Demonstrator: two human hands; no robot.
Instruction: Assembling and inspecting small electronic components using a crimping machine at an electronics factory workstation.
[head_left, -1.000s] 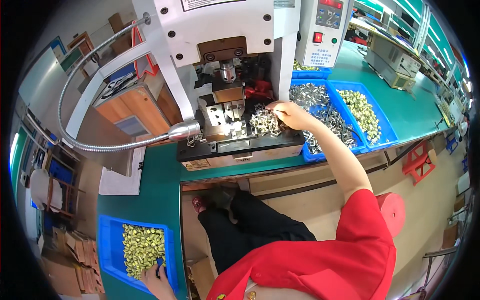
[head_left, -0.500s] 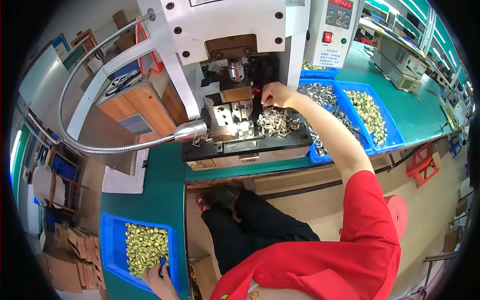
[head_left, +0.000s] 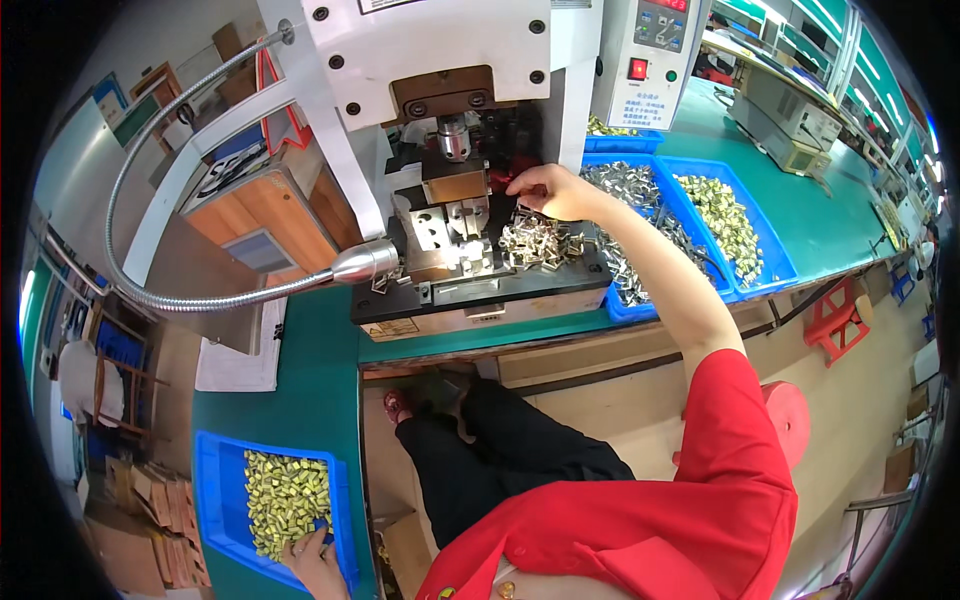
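Shiny bare-metal clips [head_left: 540, 243] heaped on the press's matt black base plate [head_left: 480, 290], a glossy ribbed chrome gooseneck [head_left: 200, 300] curling past, smooth blue plastic bins [head_left: 215, 500] holding brassy glinting pieces [head_left: 285, 500], red woven cloth sleeve [head_left: 740, 430].

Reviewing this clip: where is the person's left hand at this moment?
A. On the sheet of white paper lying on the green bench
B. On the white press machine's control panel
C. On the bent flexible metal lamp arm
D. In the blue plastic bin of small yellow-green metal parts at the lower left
D: the left hand reaches into the blue plastic bin, fingertips among the small yellow-green metal parts at the lower left.
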